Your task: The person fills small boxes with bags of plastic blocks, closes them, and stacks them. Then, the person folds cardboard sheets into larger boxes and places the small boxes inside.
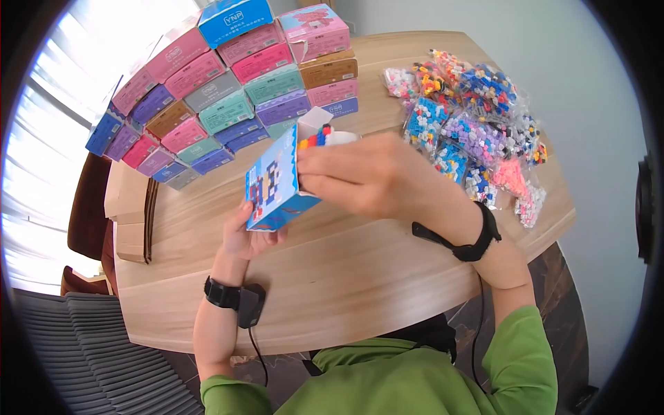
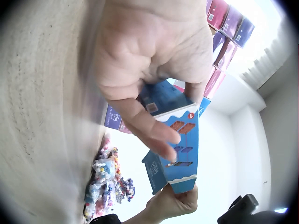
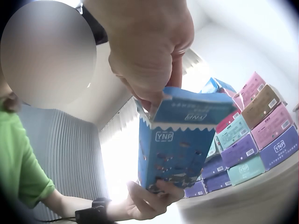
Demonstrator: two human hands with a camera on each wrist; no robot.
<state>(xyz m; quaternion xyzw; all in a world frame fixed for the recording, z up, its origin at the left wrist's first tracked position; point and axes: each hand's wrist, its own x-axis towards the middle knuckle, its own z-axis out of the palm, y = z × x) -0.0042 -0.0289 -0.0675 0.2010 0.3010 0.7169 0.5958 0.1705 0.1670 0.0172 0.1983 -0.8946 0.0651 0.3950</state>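
My left hand (image 1: 242, 235) holds a small blue cardboard box (image 1: 280, 187) by its lower end, tilted above the table; the box has a printed picture of a brick build. Its upper end is open, with a white inner flap (image 1: 316, 119) standing up. My right hand (image 1: 380, 173) is at this opening, fingers reaching in past the rim. Colourful small building bricks (image 1: 319, 137) show at the mouth beside them. In the right wrist view the fingertips are hidden behind the blue top flap (image 3: 194, 109), so I cannot tell whether they grip anything.
Stacked boxes (image 1: 228, 111) in several colours form a wall at the back left of the wooden table (image 1: 332, 277). Several clear bags of bricks (image 1: 477, 131) lie in a heap at the right. An opened brown carton (image 1: 131, 221) stands at the left edge.
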